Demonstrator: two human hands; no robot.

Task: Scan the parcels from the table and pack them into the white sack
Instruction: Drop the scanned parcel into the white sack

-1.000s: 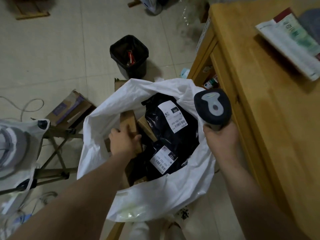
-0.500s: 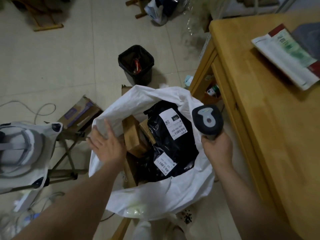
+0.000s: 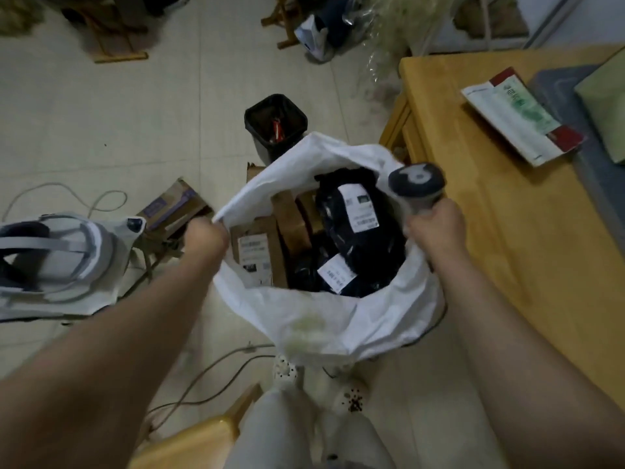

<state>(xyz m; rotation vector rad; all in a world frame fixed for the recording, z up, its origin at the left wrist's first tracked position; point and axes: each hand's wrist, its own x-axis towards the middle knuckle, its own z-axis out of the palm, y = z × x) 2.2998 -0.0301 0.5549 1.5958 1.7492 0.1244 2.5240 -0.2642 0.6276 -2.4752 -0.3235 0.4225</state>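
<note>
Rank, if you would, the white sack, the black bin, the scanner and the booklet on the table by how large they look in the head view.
1. white sack
2. booklet
3. black bin and scanner: these look about alike, and the scanner is nearer the camera, so I leave them unranked.
</note>
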